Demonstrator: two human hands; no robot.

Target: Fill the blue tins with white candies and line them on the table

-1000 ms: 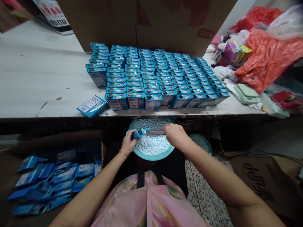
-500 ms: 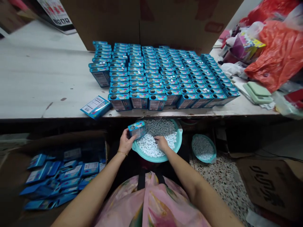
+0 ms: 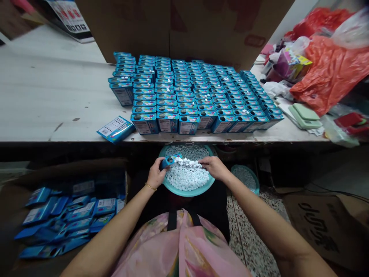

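Observation:
My left hand (image 3: 156,173) grips a small blue box (image 3: 170,160) with a round opening on its top, over the left part of a teal basin (image 3: 186,193). White pellets (image 3: 188,179) fill much of the basin. My right hand (image 3: 215,167) is closed on the end of a scoop, mostly hidden under a heap of pellets (image 3: 188,163). That heap reaches to the box's top. Rows of similar blue boxes (image 3: 188,125) stand on the table, some with loose pellets on top.
One blue box (image 3: 115,129) lies at the white table's front edge (image 3: 72,134). A carton (image 3: 126,181) with blue boxes is at lower left. A smaller teal basin (image 3: 245,179) is at right. Red bags (image 3: 331,69) and a green scale (image 3: 305,115) lie on the table's right.
My right hand has come up and right out of the pellets, with a loaded scoop now showing. The box in my left hand has tilted and moved slightly right.

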